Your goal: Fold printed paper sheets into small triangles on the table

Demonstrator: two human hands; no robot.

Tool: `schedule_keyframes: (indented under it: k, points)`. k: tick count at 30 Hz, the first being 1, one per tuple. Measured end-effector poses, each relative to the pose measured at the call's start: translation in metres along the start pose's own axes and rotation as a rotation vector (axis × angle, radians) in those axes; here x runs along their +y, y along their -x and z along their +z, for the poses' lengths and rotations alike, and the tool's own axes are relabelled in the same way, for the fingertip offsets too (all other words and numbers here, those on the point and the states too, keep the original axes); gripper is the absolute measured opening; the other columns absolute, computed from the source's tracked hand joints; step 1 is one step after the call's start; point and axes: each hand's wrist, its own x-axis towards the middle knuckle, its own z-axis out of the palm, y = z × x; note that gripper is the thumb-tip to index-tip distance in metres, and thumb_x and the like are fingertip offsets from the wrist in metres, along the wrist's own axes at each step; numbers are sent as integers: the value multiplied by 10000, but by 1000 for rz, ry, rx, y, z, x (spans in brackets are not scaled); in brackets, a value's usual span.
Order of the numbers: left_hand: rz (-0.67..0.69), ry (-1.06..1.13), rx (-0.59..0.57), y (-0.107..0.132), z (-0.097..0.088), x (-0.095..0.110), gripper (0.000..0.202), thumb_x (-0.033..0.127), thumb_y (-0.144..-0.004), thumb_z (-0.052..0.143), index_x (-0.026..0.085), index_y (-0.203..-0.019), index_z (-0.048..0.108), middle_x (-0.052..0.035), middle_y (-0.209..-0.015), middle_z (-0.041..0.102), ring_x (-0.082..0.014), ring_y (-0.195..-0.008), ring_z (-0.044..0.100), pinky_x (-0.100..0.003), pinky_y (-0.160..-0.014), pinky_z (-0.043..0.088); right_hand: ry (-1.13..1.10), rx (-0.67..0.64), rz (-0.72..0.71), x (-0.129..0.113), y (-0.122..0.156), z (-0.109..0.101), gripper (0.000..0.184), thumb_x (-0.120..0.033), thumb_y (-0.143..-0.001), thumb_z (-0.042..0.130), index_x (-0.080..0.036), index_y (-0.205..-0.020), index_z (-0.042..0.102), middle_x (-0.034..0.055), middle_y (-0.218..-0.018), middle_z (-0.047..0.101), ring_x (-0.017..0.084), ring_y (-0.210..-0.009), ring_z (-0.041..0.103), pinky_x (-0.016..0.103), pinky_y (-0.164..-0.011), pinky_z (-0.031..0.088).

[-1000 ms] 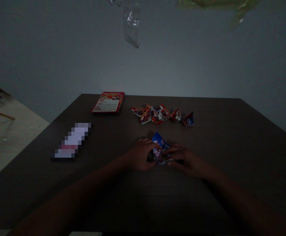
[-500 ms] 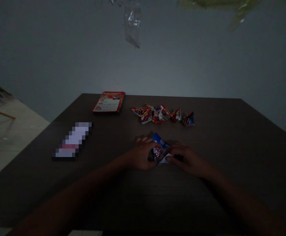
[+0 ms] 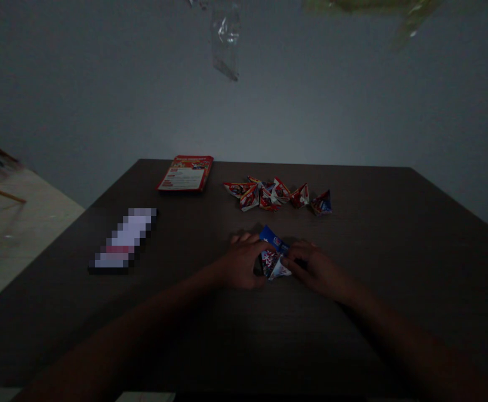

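A blue printed paper card (image 3: 270, 261), partly folded with a pale lower flap, lies on the dark table between my hands. My left hand (image 3: 244, 262) holds its left side, the thumb lying over the print. On the right edge, the thumb and fingers of my right hand (image 3: 310, 263) pinch the paper by the fold. My fingers hide part of the card. Beyond my hands sits a group of folded paper pieces (image 3: 264, 194), mostly red and white, pointed in shape. A dark blue folded piece (image 3: 321, 203) stands at the group's right end.
A stack of red and white printed cards (image 3: 185, 173) lies at the table's back left. Nearer on the left is a phone (image 3: 124, 239) with a blurred screen. The wall (image 3: 353, 100) rises behind the table (image 3: 395, 223), with a clear plastic piece (image 3: 226, 42) on it.
My right thumb has shifted slightly up along the card's right edge. More of the pale flap shows below it. My left hand has stayed nearly still.
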Motion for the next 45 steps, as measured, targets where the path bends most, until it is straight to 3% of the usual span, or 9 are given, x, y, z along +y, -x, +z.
schedule_keyframes:
  k: [11,17,24,34,45]
  points:
    - [-26,46,-23,-1,-4,2,586,331,-621,678,265,-1178,510,-69,-1145,540,-297,-1055,440,-432,-899,313,137,22,40,-1,-4,10,139,-249,-888,468,-179,-806,555,56,-816,571,189,-804,527,336,-732,412]
    - [26,106,-35,-1,-5,-5,569,300,-651,673,229,-1192,512,-75,-1168,554,-299,-1089,448,-441,-930,316,164,39,38,-2,-3,11,130,-250,-881,474,-178,-805,551,55,-810,573,191,-795,526,336,-722,410]
    - [10,104,15,-2,2,-5,542,402,-673,681,237,-1167,528,-83,-1161,549,-298,-1076,453,-447,-918,321,176,42,48,-1,-4,12,125,-246,-876,477,-175,-795,542,52,-801,571,185,-777,525,326,-705,406]
    - [-36,75,12,-3,1,1,539,403,-661,683,246,-1152,528,-71,-1153,550,-289,-1075,450,-437,-922,317,184,21,95,-2,-7,14,142,-249,-875,468,-170,-784,541,60,-810,569,181,-772,518,315,-707,395]
    - [-37,94,-67,-4,-4,-1,611,363,-622,724,242,-1179,505,-71,-1185,541,-293,-1124,427,-433,-959,304,208,17,120,-5,-9,12,155,-247,-869,471,-166,-764,552,61,-787,572,184,-759,517,314,-704,391]
